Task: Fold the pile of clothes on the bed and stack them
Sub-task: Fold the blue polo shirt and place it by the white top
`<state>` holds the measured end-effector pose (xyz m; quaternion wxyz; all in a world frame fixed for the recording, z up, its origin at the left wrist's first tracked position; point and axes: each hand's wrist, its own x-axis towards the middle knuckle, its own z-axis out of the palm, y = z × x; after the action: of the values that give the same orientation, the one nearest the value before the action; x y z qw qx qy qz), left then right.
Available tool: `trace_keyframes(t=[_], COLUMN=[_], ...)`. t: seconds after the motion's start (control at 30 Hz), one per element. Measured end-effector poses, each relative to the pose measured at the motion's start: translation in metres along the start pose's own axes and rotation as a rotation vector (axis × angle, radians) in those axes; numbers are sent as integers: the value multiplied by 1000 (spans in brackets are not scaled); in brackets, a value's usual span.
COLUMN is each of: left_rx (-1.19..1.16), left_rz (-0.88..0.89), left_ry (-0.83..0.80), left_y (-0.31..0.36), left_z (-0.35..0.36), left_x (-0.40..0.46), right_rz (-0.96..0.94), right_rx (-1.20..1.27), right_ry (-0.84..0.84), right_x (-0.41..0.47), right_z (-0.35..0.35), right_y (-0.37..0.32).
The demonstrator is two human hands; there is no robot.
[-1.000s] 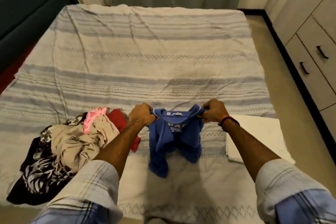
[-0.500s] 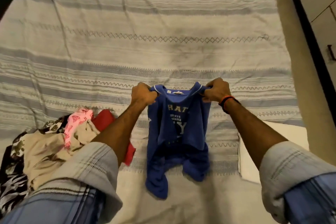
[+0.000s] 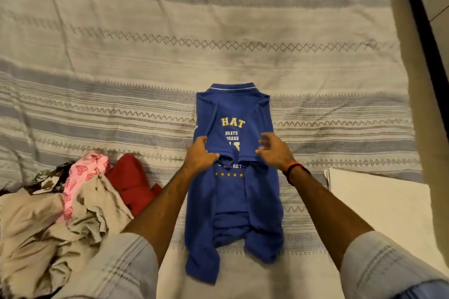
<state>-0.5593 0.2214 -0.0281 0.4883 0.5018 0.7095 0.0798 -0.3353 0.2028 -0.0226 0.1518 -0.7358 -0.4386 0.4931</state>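
Note:
A blue polo shirt (image 3: 233, 192) with yellow lettering lies flat on the striped bedsheet (image 3: 218, 31), collar away from me and both sleeves folded in over its front. My left hand (image 3: 201, 155) grips the shirt's left side at the folded sleeve's hem. My right hand (image 3: 274, 150) is over the right sleeve's hem with loosely bent fingers spread, holding nothing. The unfolded pile (image 3: 60, 213) sits at the left: beige, pink-patterned, red (image 3: 131, 182) and black-and-white garments.
A folded white cloth (image 3: 379, 204) lies on the bed to the right of the shirt. The bed's right edge meets a strip of floor (image 3: 401, 19) and a dark cabinet base at the far right.
The shirt, held up by its shoulders before, now lies flat on the bed. Both hands have left the shoulders and moved down to the folded sleeves. The view has tilted down.

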Motion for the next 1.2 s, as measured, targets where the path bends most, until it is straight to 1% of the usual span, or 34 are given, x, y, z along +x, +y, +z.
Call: trace_keyframes(t=[0.17, 0.27, 0.5, 0.57, 0.73, 0.87, 0.93, 1.0, 1.07, 1.13, 1.2], left_rx=[77, 84, 83, 72, 61, 99, 128, 153, 187, 203, 130], left_rz=[-52, -56, -112, -148, -226, -266, -284, -299, -343, -383, -414], left_ry=[-31, -42, 9, 36, 64, 80, 86, 123, 181, 212, 222], left_y=[-37, -55, -100, -113, -148, -169, -175, -179, -178, -177, -182], left_z=[23, 32, 42, 44, 59, 79, 90, 99, 107, 114, 118], left_x=[-26, -40, -75, -83, -105, -122, -130, -135, -141, -147, -151], right_rz=[45, 51, 71, 70, 91, 105, 170, 272, 328, 320, 316], right_rx=[-40, -72, -81, -81, -70, -180, -271, -331, -229, -36, 91], right_ry=[-59, -86, -111, -53, 163, 320, 360, 351, 312, 291, 276], right_x=[-30, -47, -88, -97, -123, -141, -148, -151, -150, -149, -151], right_z=[31, 48, 89, 98, 112, 119, 123, 125, 125, 125, 124], right_y=[35, 50, 82, 90, 117, 145, 157, 171, 182, 194, 199])
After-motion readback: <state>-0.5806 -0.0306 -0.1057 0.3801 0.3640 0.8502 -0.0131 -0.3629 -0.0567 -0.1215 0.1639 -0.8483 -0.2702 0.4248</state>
